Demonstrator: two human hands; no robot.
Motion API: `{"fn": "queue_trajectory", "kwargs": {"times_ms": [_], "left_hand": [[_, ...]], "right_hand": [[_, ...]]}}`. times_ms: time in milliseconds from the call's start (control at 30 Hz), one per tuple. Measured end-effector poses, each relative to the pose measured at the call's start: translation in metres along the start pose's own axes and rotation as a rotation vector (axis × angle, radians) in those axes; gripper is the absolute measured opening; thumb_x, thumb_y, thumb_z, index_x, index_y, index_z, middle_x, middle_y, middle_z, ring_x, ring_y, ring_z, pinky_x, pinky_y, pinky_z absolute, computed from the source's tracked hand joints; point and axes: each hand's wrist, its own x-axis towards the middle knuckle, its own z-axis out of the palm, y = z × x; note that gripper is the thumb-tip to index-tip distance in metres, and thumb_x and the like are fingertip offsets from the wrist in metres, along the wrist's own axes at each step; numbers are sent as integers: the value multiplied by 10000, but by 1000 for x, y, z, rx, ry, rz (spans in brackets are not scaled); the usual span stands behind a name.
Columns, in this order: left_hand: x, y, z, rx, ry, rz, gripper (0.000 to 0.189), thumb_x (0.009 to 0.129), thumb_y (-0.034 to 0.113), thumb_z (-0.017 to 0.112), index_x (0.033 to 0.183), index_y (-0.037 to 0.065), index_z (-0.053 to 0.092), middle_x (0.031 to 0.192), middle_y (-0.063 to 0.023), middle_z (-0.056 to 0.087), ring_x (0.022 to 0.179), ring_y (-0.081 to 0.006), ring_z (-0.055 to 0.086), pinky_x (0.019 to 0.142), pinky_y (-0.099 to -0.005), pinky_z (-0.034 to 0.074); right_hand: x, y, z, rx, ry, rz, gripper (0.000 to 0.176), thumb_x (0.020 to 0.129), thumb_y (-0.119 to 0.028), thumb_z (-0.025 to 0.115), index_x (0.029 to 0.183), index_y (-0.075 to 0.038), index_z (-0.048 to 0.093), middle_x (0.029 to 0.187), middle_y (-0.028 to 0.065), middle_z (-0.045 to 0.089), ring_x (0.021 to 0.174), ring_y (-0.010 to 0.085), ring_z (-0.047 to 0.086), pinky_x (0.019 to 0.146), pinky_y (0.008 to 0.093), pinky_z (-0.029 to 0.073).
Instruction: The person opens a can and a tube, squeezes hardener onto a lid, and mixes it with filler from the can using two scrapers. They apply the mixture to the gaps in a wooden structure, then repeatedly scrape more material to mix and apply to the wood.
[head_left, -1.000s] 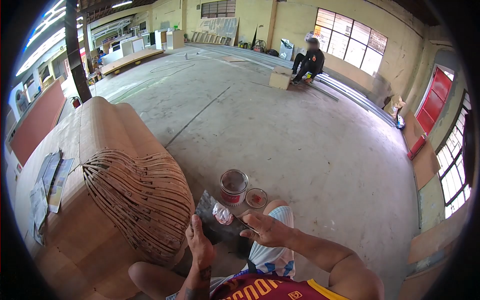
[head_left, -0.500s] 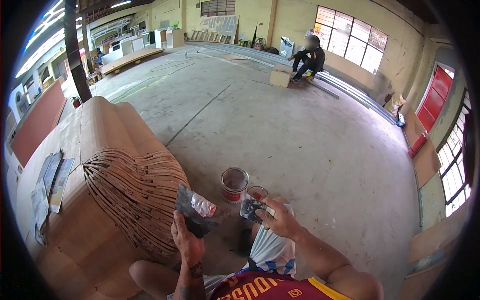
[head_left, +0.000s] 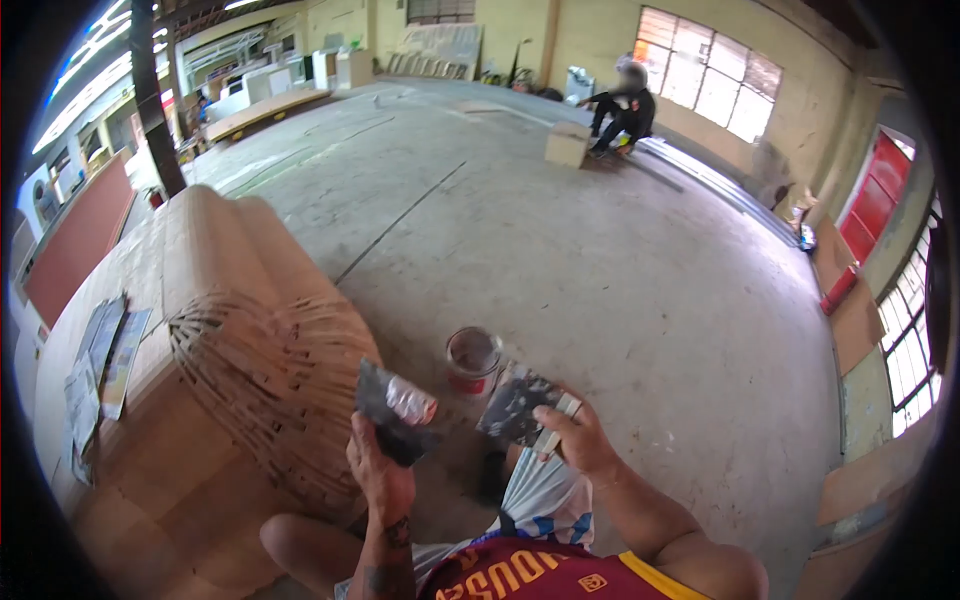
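My left hand (head_left: 380, 470) grips a dark flat plate (head_left: 378, 396) with a lump of pale pinkish putty (head_left: 411, 400) on its upper face. In my right hand (head_left: 585, 437) is a putty knife (head_left: 520, 406), its wide dark blade smeared with pale residue and its light handle under my fingers. The blade is tilted up beside the plate, apart from it. Just beyond the two tools an open paint can (head_left: 473, 358) with a red label stands on the floor. To the left lies a large curved wooden form (head_left: 280, 390) with many narrow grooved strips fanning across it.
Folded newspaper sheets (head_left: 105, 350) lie on the form's left side. A person in dark clothes (head_left: 625, 118) sits at the back near a wooden box (head_left: 567, 145). Long metal bars (head_left: 715, 195) run along the right wall. A dark post (head_left: 155, 110) rises at left.
My right hand has turned the putty knife so its blade shows broader, and has moved slightly right. My left hand holds its plate at nearly the same spot. The view has shifted slightly.
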Motion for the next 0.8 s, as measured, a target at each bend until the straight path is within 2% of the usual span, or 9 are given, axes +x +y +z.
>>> {"fn": "queue_trajectory", "kwargs": {"times_ms": [100,133,233,267,367,467,567,733,800], "left_hand": [[2,-4,-11,58,-23,6,386,1098,349,484,1185,10,648,1098,-36,700,976,-125,668,858,-312,552],[6,-11,-11,66,45,53,388,1094,363,487,1139,8,638,1050,-43,702,903,-149,682,804,-336,574],[11,-19,-25,149,9,103,383,1098,351,477,1147,9,644,1083,-50,708,937,-148,691,828,-337,581],[8,-19,-19,135,14,111,379,1095,365,491,1022,26,645,955,12,675,810,-100,629,716,-287,531],[0,-11,-14,424,43,188,407,1091,375,502,829,71,566,800,76,542,699,-49,459,590,-262,381],[-14,3,14,624,-25,269,449,1089,369,500,729,107,448,730,109,393,677,-45,310,555,-278,244],[-17,-3,6,757,-146,327,452,1092,339,480,721,88,421,688,75,385,648,-57,310,535,-300,239],[-27,4,12,983,-274,473,374,1055,291,499,813,15,570,595,-55,436,520,-147,437,494,-327,340],[-24,0,21,990,-317,503,350,1044,273,494,829,15,594,591,-83,459,501,-187,483,497,-340,373]], "right_hand": [[-4,-5,12,115,-55,81,415,968,-108,618,1352,18,524,934,38,673,606,96,637,466,261,545],[-6,-4,13,93,-117,88,390,969,-84,588,1341,18,533,949,26,680,674,77,648,542,247,558],[-13,-4,31,53,-123,81,385,974,-95,592,1338,19,537,988,21,691,787,64,654,659,236,563],[-12,1,31,64,-140,101,390,975,-98,593,1343,18,536,998,21,693,821,65,653,694,233,559],[-8,13,32,79,-173,132,392,978,-108,597,1347,12,540,1022,19,696,894,70,652,772,230,551],[-6,14,36,59,-171,121,367,979,-118,600,1323,6,565,1036,18,695,914,81,652,792,231,550],[-4,13,38,89,-167,130,340,978,-125,604,1296,-3,593,1049,16,696,928,86,652,801,233,551],[8,32,37,65,-71,35,320,980,-133,611,1283,-31,614,1042,6,694,915,83,652,776,245,555],[11,24,43,229,3,65,288,994,-143,608,1265,-46,620,1020,-9,682,881,76,651,707,254,553]]}}
